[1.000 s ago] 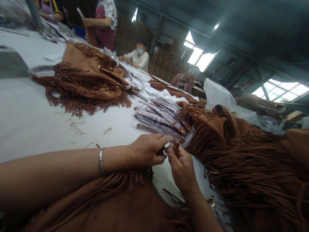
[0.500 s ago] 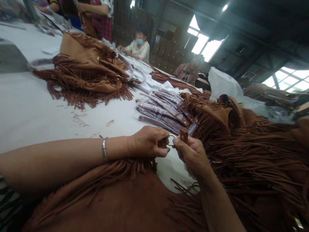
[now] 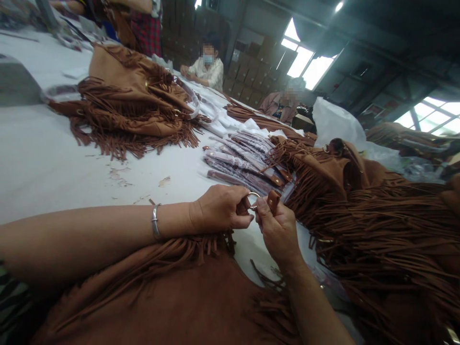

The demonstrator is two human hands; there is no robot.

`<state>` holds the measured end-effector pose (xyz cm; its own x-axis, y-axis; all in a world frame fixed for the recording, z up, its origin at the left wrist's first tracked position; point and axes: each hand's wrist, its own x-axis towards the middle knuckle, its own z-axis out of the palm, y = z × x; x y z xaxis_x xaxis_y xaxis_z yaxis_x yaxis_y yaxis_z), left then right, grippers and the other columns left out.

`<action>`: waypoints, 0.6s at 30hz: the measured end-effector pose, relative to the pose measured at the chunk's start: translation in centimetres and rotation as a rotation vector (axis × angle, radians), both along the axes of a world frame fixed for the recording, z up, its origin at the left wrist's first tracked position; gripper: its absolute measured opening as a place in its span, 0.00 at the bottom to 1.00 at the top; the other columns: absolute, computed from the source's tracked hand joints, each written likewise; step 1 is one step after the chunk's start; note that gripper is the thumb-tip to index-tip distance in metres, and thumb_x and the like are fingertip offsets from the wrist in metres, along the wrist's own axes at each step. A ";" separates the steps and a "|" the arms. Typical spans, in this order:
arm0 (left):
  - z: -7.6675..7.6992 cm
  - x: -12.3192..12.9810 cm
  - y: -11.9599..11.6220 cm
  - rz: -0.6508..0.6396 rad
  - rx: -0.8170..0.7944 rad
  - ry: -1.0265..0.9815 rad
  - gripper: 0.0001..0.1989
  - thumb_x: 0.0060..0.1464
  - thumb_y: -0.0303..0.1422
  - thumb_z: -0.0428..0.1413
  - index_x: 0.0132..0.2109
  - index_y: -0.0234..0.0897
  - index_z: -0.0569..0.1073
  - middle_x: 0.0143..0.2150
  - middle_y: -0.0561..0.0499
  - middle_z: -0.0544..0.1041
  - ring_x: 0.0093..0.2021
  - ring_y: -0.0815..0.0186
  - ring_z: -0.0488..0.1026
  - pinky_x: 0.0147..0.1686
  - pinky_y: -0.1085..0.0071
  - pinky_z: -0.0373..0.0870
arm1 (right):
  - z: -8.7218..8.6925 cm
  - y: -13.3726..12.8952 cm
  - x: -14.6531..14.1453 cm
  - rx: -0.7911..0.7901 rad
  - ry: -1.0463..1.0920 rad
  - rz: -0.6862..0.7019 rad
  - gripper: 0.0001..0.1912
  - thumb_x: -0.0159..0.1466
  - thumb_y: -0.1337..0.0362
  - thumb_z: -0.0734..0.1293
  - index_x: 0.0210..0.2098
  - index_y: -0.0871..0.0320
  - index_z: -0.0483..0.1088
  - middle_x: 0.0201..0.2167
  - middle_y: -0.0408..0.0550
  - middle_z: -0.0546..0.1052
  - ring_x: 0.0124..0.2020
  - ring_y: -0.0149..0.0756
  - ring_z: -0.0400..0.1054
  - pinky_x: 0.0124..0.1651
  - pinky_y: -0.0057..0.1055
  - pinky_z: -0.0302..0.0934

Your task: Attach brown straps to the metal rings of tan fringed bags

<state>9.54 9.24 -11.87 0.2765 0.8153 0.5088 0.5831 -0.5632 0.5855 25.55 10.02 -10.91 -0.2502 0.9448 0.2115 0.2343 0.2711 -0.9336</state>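
Between my two hands is a silvery metal ring (image 3: pixel 253 194). My left hand (image 3: pixel 220 207) is closed on the brown leather tab at the ring's left side, its fingers hiding most of the tab. My right hand (image 3: pixel 282 227) pinches a brown leather strap end (image 3: pixel 273 201) with a small rivet; its thumb and fingertips meet the ring's right side, and a metal fitting there is mostly covered. Below my hands lies a brown fringed bag (image 3: pixel 179 297), its flat side up and its fringe beneath my left wrist.
Plastic-wrapped straps (image 3: pixel 244 160) lie beyond my hands on the white table (image 3: pixel 43 163). Another fringed bag (image 3: pixel 125 96) sits at the far left, and a heap of fringed bags (image 3: pixel 373 215) fills the right. Co-workers sit and stand across the table, one person (image 3: pixel 206 69) wearing a mask.
My right hand has shifted slightly left and closer to my left hand, tilting the ring. Both hands keep their hold.
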 end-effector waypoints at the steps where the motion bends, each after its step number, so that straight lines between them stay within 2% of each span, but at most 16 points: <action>1: -0.1 0.0 0.0 -0.016 0.011 0.002 0.19 0.44 0.31 0.55 0.46 0.32 0.69 0.27 0.54 0.73 0.25 0.71 0.67 0.27 0.76 0.63 | 0.0 0.0 0.1 -0.023 0.009 0.011 0.17 0.60 0.52 0.64 0.23 0.59 0.63 0.16 0.37 0.59 0.15 0.24 0.49 0.17 0.23 0.44; 3: -0.2 0.0 0.0 -0.057 0.041 0.009 0.27 0.45 0.30 0.54 0.55 0.32 0.63 0.31 0.53 0.74 0.27 0.70 0.69 0.29 0.76 0.65 | 0.2 -0.1 0.2 -0.084 0.041 0.042 0.18 0.60 0.53 0.65 0.22 0.59 0.63 0.14 0.36 0.58 0.14 0.23 0.48 0.16 0.23 0.42; 4: -0.2 -0.1 0.0 -0.077 0.055 0.018 0.28 0.46 0.30 0.54 0.56 0.33 0.63 0.33 0.52 0.74 0.28 0.70 0.69 0.30 0.76 0.66 | 0.3 -0.1 0.2 -0.117 0.064 0.054 0.17 0.60 0.53 0.65 0.22 0.59 0.64 0.13 0.36 0.58 0.14 0.23 0.48 0.16 0.23 0.42; 8: -0.2 -0.4 0.2 -0.107 0.075 0.020 0.27 0.45 0.30 0.54 0.55 0.35 0.65 0.35 0.51 0.74 0.30 0.70 0.70 0.31 0.76 0.66 | 0.6 -0.2 0.1 -0.240 0.170 0.077 0.16 0.58 0.54 0.66 0.24 0.61 0.66 0.13 0.36 0.60 0.12 0.21 0.49 0.14 0.21 0.40; 11: -0.2 -0.6 0.5 -0.129 0.047 -0.018 0.28 0.45 0.29 0.55 0.56 0.35 0.65 0.33 0.52 0.74 0.29 0.71 0.69 0.31 0.77 0.66 | 0.8 0.0 0.1 -0.302 0.255 0.037 0.16 0.56 0.53 0.67 0.24 0.61 0.67 0.13 0.37 0.62 0.11 0.21 0.49 0.13 0.20 0.41; 15: -0.4 -0.6 0.8 -0.153 -0.086 -0.168 0.26 0.45 0.30 0.56 0.54 0.32 0.66 0.26 0.56 0.73 0.25 0.73 0.69 0.28 0.78 0.65 | 0.7 0.2 0.1 -0.310 0.310 -0.039 0.16 0.56 0.53 0.67 0.25 0.61 0.68 0.15 0.37 0.64 0.11 0.20 0.50 0.13 0.20 0.41; 18: -0.8 -0.4 0.9 -0.146 -0.070 -0.242 0.25 0.44 0.29 0.56 0.52 0.31 0.67 0.25 0.56 0.73 0.24 0.74 0.68 0.27 0.79 0.64 | 0.4 0.0 -0.2 -0.264 0.261 -0.018 0.14 0.54 0.55 0.69 0.28 0.60 0.68 0.17 0.37 0.63 0.12 0.20 0.49 0.14 0.21 0.40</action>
<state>9.14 10.15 -12.69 0.2714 0.8111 0.5182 0.3375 -0.5844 0.7380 25.31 10.02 -10.53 -0.2032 0.9790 0.0142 -0.0180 0.0108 -0.9998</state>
